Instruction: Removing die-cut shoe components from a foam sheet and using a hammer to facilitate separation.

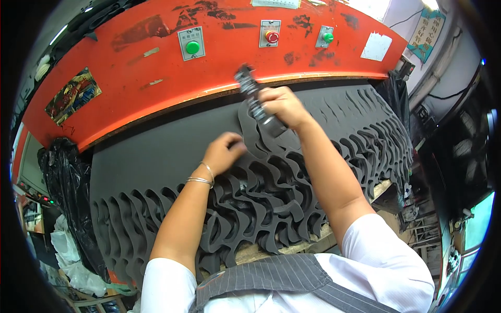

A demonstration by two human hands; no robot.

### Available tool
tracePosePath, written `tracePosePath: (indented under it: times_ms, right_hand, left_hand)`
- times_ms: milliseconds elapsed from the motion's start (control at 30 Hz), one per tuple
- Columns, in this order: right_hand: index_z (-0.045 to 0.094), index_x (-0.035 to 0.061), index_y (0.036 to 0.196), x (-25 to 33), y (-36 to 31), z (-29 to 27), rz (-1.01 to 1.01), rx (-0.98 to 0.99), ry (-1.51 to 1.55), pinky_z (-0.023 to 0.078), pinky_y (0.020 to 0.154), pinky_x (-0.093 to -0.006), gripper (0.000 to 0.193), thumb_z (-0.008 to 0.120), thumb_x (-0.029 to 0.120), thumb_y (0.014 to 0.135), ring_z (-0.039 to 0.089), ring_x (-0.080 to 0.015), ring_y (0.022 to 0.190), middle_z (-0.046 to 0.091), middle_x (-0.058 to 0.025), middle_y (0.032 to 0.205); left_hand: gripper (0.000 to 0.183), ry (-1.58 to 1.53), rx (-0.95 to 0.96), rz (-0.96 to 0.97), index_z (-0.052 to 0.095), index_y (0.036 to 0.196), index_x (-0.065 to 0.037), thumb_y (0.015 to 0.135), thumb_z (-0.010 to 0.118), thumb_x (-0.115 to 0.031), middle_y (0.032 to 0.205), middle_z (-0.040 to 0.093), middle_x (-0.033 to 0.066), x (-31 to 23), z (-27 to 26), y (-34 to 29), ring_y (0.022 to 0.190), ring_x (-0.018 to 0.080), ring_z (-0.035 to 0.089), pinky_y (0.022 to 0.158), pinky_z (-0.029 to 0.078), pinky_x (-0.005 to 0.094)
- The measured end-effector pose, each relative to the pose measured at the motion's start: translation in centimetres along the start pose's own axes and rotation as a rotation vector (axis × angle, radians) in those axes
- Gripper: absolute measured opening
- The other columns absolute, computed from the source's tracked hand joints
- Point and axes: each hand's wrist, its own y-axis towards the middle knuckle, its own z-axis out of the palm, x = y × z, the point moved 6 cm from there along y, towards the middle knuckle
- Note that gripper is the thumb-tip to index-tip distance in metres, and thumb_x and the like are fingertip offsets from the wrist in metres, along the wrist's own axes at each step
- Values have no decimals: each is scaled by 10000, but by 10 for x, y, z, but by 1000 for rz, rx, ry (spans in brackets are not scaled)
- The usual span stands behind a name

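Note:
My right hand (284,106) is closed round a long, narrow, dark cutting die (259,108), raised and tilted over the foam sheet; the die is slightly blurred. My left hand (224,151), with bangles at the wrist, hovers low over the sheet, left of the die. Its fingers are bent and smeared by motion, so I cannot see whether anything is in them. Beneath both hands lies the thick dark grey foam sheet (156,143), smooth at the far left. Rows of wavy cut-outs run along its near side, leaving thin curved webs that sag at the front.
Behind the sheet stands an orange machine beam (229,52) with two green buttons (192,47) (327,37) and a red button (272,36). Black plastic (68,182) hangs at the left end. A wooden edge (250,254) shows under the sagging foam.

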Motion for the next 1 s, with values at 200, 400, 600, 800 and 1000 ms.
tracePosePath:
  times_ms: [200,400,600,800,1000]
  right_hand:
    - [736,81,844,-69,-18,102,276,371,-814,491,822,-391,226,634,197,678,609,-328,925,693,-128,915]
    - [583,75,1234,-35,-63,59,-67,47,-512,361,1017,-433,656,784,387,693,512,-307,1174,596,-130,1198]
    - [633,98,1191,-40,-79,68,-33,150,-631,363,981,-385,581,787,315,673,548,-226,1086,663,-64,1042]
    - [656,124,1170,-46,-80,67,-47,138,-636,366,970,-379,568,785,336,658,548,-218,1061,663,-53,999]
    - [646,108,1180,-45,-76,64,28,161,-593,372,989,-395,609,791,387,657,537,-259,1110,661,-90,1039]
  left_hand:
    - [437,-148,-497,-113,529,1271,-21,953,521,-321,1290,574,163,32,-24,-30,1209,253,543,1037,374,357]
    - [602,441,-190,-22,396,1406,-6,968,425,-417,1388,477,195,10,-11,-28,1362,271,369,1147,152,443]
    - [647,439,-122,-54,355,1420,25,940,475,-391,1414,442,210,3,-13,-24,1381,268,342,1151,113,458]
    - [592,489,-66,-58,315,1450,0,967,454,-314,1457,397,192,1,-12,-23,1408,242,296,1154,73,444]
    - [636,421,-127,-35,336,1441,-16,936,505,-364,1419,444,191,0,-18,-23,1392,277,319,1146,88,473]
